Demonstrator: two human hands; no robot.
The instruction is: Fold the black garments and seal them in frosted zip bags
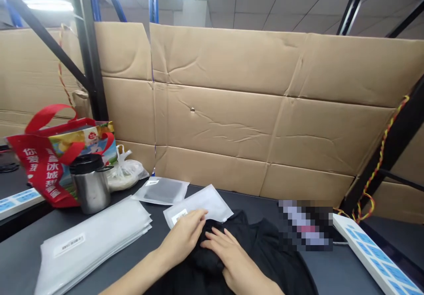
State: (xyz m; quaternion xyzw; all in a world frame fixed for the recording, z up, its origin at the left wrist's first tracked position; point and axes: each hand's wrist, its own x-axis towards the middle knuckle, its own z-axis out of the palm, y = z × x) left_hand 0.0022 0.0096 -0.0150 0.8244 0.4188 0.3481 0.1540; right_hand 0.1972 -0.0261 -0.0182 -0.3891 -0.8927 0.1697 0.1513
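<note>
A black cloth garment lies bunched on the dark table before me; its exact kind cannot be made out. My left hand is closed at its left upper edge, the fingers pressed together on the fabric. Spread over the bunched cloth, my right hand rests with fingers apart and presses on it. Just beyond the left hand lies a frosted plastic bag with a white label, partly covered by that hand. Another frosted bag with dark content sits farther back.
At left lies a stack of frosted bags with a barcode label. Behind it stand a steel mug, a red shopping bag and a knotted plastic bag. A power strip and a blurred object are at right. Cardboard walls the back.
</note>
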